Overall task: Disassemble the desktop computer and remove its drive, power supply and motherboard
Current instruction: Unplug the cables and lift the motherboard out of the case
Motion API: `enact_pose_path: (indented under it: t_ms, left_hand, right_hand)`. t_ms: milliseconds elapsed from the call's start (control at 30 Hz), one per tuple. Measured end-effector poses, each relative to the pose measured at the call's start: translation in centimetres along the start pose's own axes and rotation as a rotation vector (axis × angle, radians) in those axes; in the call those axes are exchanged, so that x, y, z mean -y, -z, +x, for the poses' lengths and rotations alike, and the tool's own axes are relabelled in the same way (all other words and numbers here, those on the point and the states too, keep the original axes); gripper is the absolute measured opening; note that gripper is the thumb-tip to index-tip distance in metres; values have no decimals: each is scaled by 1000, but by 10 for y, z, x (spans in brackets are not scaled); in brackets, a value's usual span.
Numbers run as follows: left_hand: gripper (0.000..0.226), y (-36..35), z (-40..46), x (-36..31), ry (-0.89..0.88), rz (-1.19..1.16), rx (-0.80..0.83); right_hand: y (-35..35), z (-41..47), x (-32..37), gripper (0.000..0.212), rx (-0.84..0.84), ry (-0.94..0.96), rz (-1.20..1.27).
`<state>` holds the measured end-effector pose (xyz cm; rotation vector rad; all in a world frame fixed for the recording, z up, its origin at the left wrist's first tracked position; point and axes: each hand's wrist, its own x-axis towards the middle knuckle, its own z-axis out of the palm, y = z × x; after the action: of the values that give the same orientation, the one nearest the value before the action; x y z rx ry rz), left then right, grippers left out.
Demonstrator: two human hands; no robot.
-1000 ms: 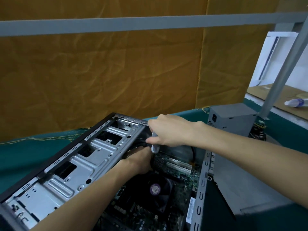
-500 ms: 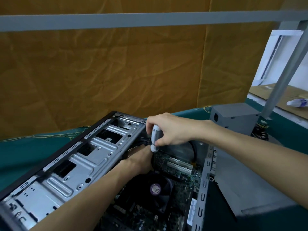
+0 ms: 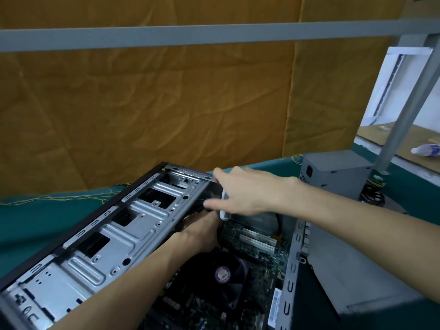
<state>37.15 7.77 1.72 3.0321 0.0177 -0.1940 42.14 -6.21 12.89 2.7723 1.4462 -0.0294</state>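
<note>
The open desktop case (image 3: 133,225) lies on a teal table cloth (image 3: 35,217), its silver drive cage on the left. Inside are the green motherboard (image 3: 259,253) and a black CPU fan (image 3: 222,275). My right hand (image 3: 252,194) hovers over the case's far end with a white-handled screwdriver (image 3: 223,208) upright under the palm; thumb and forefinger stretch out to the left. My left hand (image 3: 202,232) reaches down into the case just below the screwdriver, its fingers hidden. The grey power supply (image 3: 333,172) stands outside the case at the right.
A grey side panel (image 3: 345,270) lies flat right of the case. Black cables (image 3: 371,194) trail from the power supply. A slanting grey frame post (image 3: 404,110) rises at the right, and a plastic bottle (image 3: 426,150) lies beyond. Yellow cloth (image 3: 142,103) hangs behind.
My right hand was curled round the screwdriver handle; now its thumb and forefinger have spread out to the left. My left hand stays low in the case.
</note>
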Motion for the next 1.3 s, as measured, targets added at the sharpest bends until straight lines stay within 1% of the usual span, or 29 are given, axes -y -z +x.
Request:
enact_pose_path:
  t_ms: [33,67,133,167,233,267,333,367,400,433,500,567,600,633,700,733,767,800,833,900,933,967,1033,1067,1100,1167,1233,1267,1300]
  left_hand:
    - [49,-1,1,1,4,-10,-6]
    - [48,-1,1,1,9,-21,-11]
    - [42,0,0,2,22,-35,-9]
    - [42,0,0,2,27,-43,-5]
    - [40,-1,1,2,30,-42,3]
    - [38,-1,1,2,30,-33,0]
    - [39,-2,2,1,38,-10,-2]
    - [43,-3,2,1,49,4,-1]
    - [47,-3,3,2,58,13,0]
    - [49,-4,3,2,56,12,-6]
    - [50,-4,3,3,50,-11,-8]
    - [45,-3,4,3,52,-21,-2]
    - [43,-3,4,3,53,-20,1]
    - [43,-3,4,2,49,-21,0]
    - [43,-4,3,2,41,-15,-7]
    - [45,-4,3,2,46,-9,-8]
    - [45,-3,2,2,54,-7,-7]
    - [44,-2,1,2,61,-10,-1]
    - [41,-1,1,1,64,-16,8]
    - [37,0,1,1,66,-25,19]
    - [36,0,1,1,69,-28,17]
    - [36,-1,1,1,74,-29,15]
    - [37,-3,1,2,90,-28,18]
    - [37,-3,1,2,97,-29,20]
    - [37,-3,1,2,100,-35,21]
    - [38,-3,0,3,99,-59,14]
    - [38,-3,0,4,84,-87,8]
    - [38,-3,0,5,76,-97,-2]
    - [39,-4,0,5,63,-112,-17]
  right_hand:
    - [-2,2,1,49,-41,-19,-76]
    - [-3,3,1,44,-54,-5,-81]
    - [3,4,-3,26,11,64,102]
    - [8,2,-7,26,77,96,192]
    - [13,1,-10,37,174,114,262]
    - [11,0,-10,42,157,90,223]
    - [-1,0,-5,49,16,4,-10]
    - [-4,1,-2,49,-46,-29,-120]
    - [-7,2,-2,47,-78,-29,-152]
    - [-7,3,-3,40,-79,-18,-100]
    - [-1,2,-10,30,-11,41,170]
    - [4,-1,-13,41,79,99,313]
    - [3,-2,-13,46,83,99,302]
    - [-1,-4,-12,48,51,69,232]
    - [-7,-4,-7,53,-51,-20,-8]
    - [-8,-3,-7,51,-76,-29,-61]
    - [-7,-2,-8,44,-74,-12,-29]
    - [-5,-2,-8,33,-40,23,81]
    - [0,-3,-9,26,15,59,201]
    - [7,-4,-11,36,114,106,311]
    - [6,-4,-11,39,114,101,291]
    - [3,-4,-9,40,74,76,223]
    - [-7,-2,-5,45,-57,14,-48]
    - [-9,0,-6,44,-104,10,-117]
    - [-10,2,-7,40,-120,28,-95]
    - [-4,3,-12,25,-31,84,172]
    - [3,4,-16,31,72,126,373]
    - [3,3,-16,33,83,127,392]
    - [-1,3,-14,33,50,112,355]
